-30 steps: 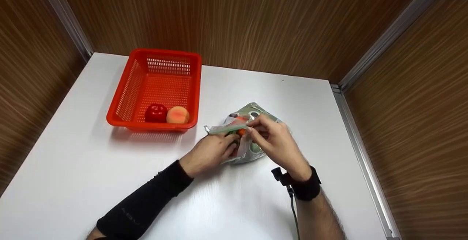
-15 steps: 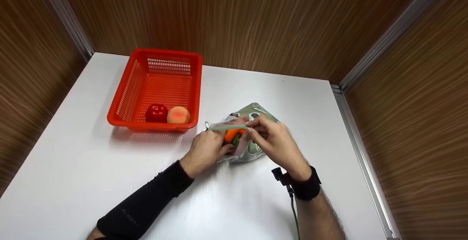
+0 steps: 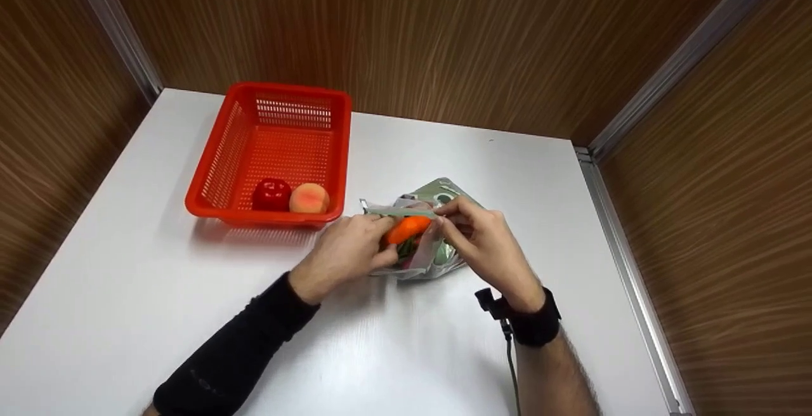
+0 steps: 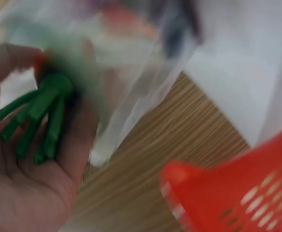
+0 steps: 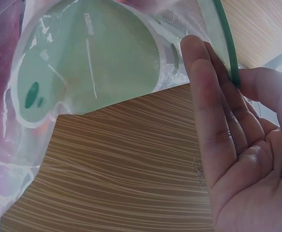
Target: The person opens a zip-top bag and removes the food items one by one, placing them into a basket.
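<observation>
In the head view my left hand [image 3: 346,248] grips an orange carrot [image 3: 408,229] at the mouth of a clear zip bag [image 3: 426,273] with a green print. The carrot's green stalks [image 4: 41,113] lie across the palm in the left wrist view. My right hand [image 3: 485,245] pinches the bag's green zip edge [image 5: 226,38] between thumb and fingers, holding the mouth apart. More coloured items show blurred through the plastic; their kinds are hidden.
A red plastic basket [image 3: 288,218] stands at the back left, with a red apple [image 3: 272,195] and a peach [image 3: 309,198] in its front corner. Brown wood-grain panels [image 3: 406,35] enclose the white table [image 3: 393,352]. A cable [image 3: 512,365] hangs from the right wrist camera.
My left hand has drawn back to the left, out of the bag's mouth, and the orange carrot has come into view with it. The right hand stays almost in place on the bag's edge.
</observation>
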Demonstrator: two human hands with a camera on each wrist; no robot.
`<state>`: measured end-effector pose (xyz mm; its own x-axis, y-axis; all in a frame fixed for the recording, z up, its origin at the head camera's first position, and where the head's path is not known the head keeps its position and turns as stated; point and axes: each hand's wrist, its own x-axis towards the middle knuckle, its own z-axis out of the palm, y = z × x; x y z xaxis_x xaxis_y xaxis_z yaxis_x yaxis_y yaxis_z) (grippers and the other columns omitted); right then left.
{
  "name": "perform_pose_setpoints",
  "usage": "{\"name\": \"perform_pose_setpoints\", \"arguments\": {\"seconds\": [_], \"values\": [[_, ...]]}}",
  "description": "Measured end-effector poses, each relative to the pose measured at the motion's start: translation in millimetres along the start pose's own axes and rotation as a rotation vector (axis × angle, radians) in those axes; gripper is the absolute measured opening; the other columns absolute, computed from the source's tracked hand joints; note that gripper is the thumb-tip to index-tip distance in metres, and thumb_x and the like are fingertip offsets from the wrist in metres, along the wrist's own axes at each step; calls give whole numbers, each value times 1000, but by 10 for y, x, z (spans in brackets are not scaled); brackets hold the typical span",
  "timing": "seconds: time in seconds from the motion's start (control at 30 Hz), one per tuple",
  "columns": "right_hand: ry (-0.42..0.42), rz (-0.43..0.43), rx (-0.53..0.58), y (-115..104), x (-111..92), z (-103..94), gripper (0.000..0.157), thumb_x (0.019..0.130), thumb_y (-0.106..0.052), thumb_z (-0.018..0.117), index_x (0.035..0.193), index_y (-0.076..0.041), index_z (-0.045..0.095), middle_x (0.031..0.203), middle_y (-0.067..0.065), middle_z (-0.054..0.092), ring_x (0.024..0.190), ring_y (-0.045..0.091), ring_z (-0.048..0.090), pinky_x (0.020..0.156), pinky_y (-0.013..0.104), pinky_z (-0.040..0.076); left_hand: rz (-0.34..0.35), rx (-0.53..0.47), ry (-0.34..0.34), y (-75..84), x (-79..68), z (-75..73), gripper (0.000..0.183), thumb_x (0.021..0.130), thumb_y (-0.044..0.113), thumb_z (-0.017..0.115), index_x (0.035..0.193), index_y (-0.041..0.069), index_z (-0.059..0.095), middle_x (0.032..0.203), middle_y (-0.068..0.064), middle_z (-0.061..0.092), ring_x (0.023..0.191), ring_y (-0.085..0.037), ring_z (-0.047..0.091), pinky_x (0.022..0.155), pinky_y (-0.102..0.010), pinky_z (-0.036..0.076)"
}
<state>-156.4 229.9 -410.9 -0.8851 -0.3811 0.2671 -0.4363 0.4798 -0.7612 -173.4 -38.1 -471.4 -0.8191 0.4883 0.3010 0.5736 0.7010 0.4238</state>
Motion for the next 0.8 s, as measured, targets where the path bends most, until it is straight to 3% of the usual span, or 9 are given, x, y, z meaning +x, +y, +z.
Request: {"name": "perform_pose_setpoints", "arguments": {"seconds": [0.13,0.37,0.43,0.57,0.8], "values": [[4,5,-9,-4,9,-18,14,115,-3,71,128,-1,77,114,14,91,100,26,90,88,24,70,2,-79,-19,-35,-26,-332,44,97,18,80,140,12,83,105,-4,86,74,-15,64,65,-28,55],[24,34,-26,0,18,-28,14,114,-1,73,127,0,77,113,15,91,100,27,90,87,27,72,-41,-99,-14,-253,-129,-768,41,93,17,80,133,15,89,94,-1,82,77,-19,62,78,-33,48],[30,41,-35,5,21,-27,14,114,-2,73,127,0,77,113,15,91,100,27,90,87,27,72,-64,-112,-12,-323,-163,-863,41,93,16,79,132,16,89,96,-2,83,80,-20,64,80,-34,49],[31,44,-48,11,27,-26,14,115,-5,73,128,-2,77,112,14,91,99,26,90,86,28,72,-124,-149,-19,-465,-235,-1023,44,95,17,77,137,19,88,102,-3,83,82,-21,65,71,-33,51],[35,45,-50,23,27,-36,14,116,-6,72,129,-3,78,109,10,91,95,22,88,80,20,66,-227,-179,-33,-691,-325,-1254,48,99,22,80,146,24,84,113,-6,84,90,-25,67,75,-35,52]]}}
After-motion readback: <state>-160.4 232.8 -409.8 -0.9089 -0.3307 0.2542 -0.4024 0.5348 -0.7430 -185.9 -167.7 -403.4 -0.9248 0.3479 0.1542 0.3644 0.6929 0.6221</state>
